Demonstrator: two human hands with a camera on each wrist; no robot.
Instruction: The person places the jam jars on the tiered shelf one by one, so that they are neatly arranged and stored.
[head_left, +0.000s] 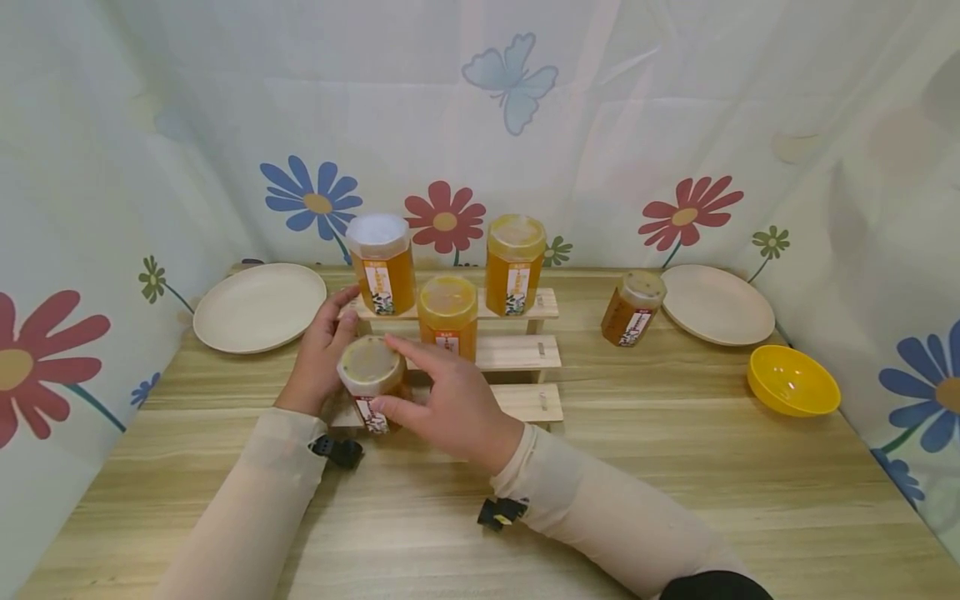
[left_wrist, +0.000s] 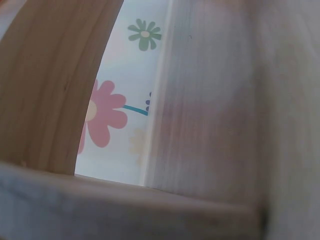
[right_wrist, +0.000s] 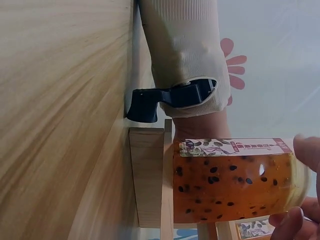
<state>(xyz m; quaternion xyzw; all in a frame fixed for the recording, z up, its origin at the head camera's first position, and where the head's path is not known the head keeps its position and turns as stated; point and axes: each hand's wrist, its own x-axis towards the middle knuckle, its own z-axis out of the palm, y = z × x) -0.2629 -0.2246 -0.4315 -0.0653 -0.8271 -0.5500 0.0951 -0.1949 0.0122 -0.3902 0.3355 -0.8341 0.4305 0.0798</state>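
My right hand [head_left: 461, 408] grips a hexagonal jar [head_left: 372, 371] near its pale lid, fingers across the top edge and thumb at the label side. In the right wrist view this jar [right_wrist: 235, 187] shows amber contents with dark seeds, its base against the lowest step of a wooden stepped stand [head_left: 525, 404]. My left hand [head_left: 318, 358] holds the stand's left end at the top step; in its wrist view the stand [left_wrist: 210, 110] fills the picture. Two amber jars [head_left: 386, 275] [head_left: 515, 275] stand on the top step, and another jar [head_left: 448, 312] on the middle one.
A fourth-size smaller dark amber jar [head_left: 632, 310] stands on the table at right, beside a cream plate [head_left: 723, 308]. A yellow bowl [head_left: 793, 382] sits nearer on the right. Another cream plate [head_left: 258, 308] lies at the back left. Flowered curtains [head_left: 600, 167] enclose the table.
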